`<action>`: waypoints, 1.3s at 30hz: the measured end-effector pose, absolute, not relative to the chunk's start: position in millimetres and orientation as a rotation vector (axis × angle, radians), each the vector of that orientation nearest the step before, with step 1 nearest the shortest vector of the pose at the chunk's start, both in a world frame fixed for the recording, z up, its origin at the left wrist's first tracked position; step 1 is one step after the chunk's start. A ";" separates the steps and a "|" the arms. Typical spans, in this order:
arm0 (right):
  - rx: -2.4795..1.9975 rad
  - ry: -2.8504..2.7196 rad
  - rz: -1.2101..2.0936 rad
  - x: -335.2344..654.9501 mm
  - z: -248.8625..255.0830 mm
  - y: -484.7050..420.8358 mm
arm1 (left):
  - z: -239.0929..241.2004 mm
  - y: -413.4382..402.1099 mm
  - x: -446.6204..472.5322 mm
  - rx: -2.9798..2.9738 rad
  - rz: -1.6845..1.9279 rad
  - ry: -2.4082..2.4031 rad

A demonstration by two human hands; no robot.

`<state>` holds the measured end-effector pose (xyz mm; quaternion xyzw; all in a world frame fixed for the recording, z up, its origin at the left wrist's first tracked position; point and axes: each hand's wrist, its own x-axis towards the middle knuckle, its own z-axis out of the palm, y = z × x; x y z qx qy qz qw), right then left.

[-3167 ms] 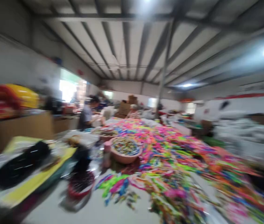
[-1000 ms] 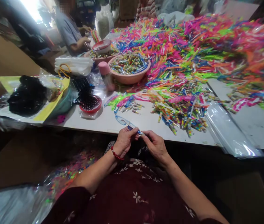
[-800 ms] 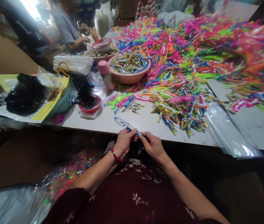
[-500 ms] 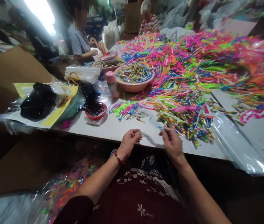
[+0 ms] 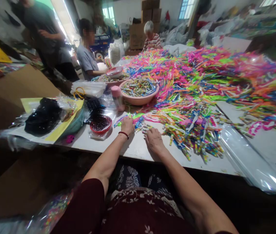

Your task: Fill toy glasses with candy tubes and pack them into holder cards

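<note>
A small bunch of bright plastic strips with short, patterned tube ends lies near the table's front edge. My left hand, with a dark red bead bracelet, curls over the strips on the bunch's left side; its fingertips are hidden. From the right, my right hand lies palm down, fingers bent and a little apart, touching the tube ends. Just right of it spreads a larger pile of the same tubes with strips.
A pink basin of small tubes, a pink-capped bottle and a red basket stand left of the piles. Clear plastic sleeves overhang the right front edge. A black bag lies at left. Several people are beyond.
Both hands have moved forward from the table's front edge onto the small bunch, and closer together. The camera view has tilted up, showing more of the room and a standing person at left.
</note>
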<state>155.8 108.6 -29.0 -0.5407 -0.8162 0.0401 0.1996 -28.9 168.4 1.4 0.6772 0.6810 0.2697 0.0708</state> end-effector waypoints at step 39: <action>-1.089 -1.582 1.363 186.5 3.4 -25.8 | 20.2 -25.2 -11.6 0.808 1.112 1.008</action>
